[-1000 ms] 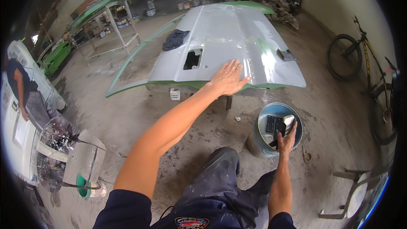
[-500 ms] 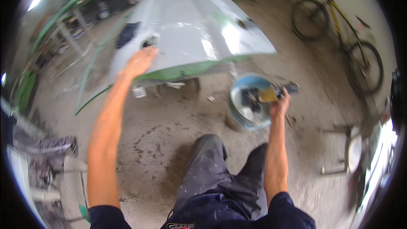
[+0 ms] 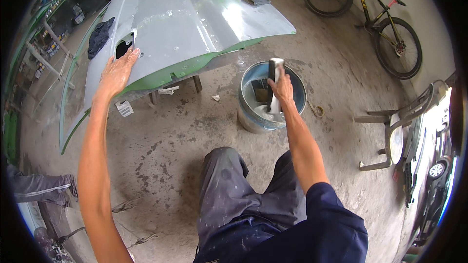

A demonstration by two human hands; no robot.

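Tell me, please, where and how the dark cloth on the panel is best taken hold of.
I would pinch the dark cloth at a fold near its middle, coming from above. It lies bunched at the left edge of the pale panel, so its folds should offer something to grip. The left hand, resting close by, seems handier.

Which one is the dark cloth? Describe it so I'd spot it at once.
Find the big pale grey panel with a green near edge, at the upper left. Near its left side is a dark hole; the cloth lies just left of that. It is navy and crumpled, unlike the flatter, greyish piece near the panel's right edge.
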